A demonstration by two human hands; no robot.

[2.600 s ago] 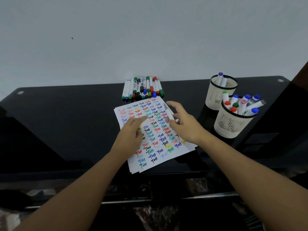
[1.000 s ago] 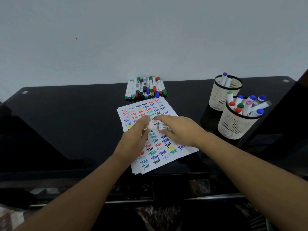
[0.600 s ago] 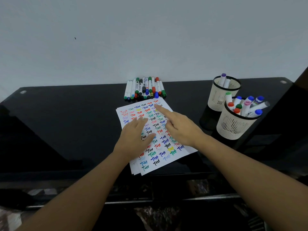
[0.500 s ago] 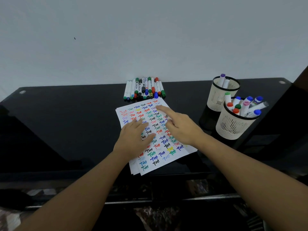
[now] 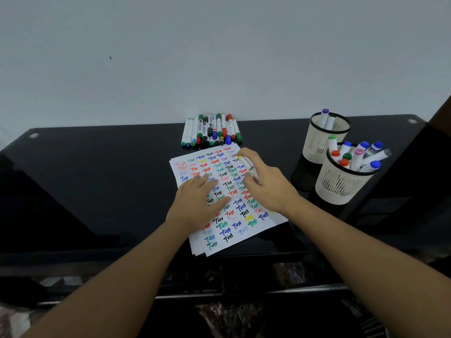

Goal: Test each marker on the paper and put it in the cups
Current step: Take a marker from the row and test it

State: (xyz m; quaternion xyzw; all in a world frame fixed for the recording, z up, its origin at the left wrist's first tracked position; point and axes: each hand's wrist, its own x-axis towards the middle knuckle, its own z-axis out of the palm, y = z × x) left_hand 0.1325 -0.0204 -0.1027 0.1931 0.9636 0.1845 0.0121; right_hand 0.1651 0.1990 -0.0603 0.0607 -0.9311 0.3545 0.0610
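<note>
Left hand [image 5: 199, 203] lies flat, fingers straight, pressing the paper [image 5: 227, 215] on the black table [image 5: 97, 179]; its palm hides part of the written rows. Right hand [image 5: 266, 185] pinches a white marker [image 5: 246, 164] with a yellow tip, the tip over the sheet's far right corner; the barrel's rear end is hidden by the fingers. 0.5 s earlier the marker was not visible in this hand. To the right, the near cup [image 5: 341, 181] holds many markers and touches the far cup [image 5: 322, 135], which holds 2. Farthest, a row of untested markers [image 5: 211, 130] lies by the wall; its count is hard to make out.
</note>
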